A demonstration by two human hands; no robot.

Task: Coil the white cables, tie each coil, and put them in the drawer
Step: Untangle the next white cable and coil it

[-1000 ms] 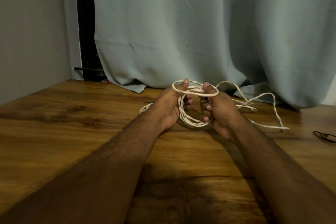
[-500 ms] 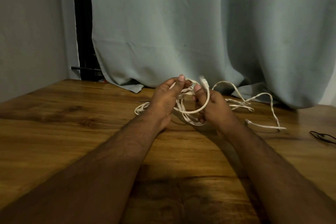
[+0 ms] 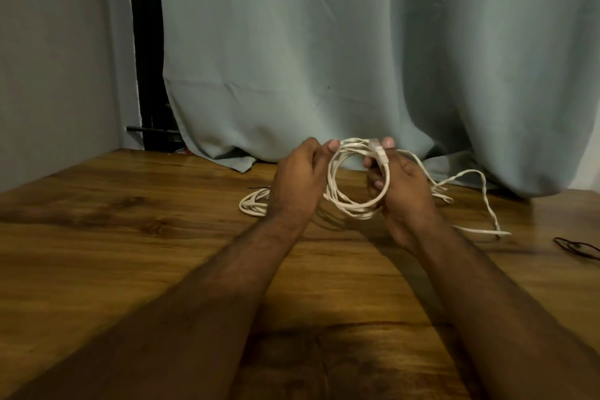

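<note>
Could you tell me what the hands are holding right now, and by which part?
Both hold the white cable coil: the left hand grips its left side, the right hand its right side, by the plug end.

Both forearms extended forward, left hand [image 3: 297, 180] and right hand [image 3: 404, 187] raised side by side, palms facing, fingers curled gripping coil [image 3: 357, 201] between them

Two bare forearms, lightly haired, no sleeves, end in hands [image 3: 297, 178] without rings.
</note>
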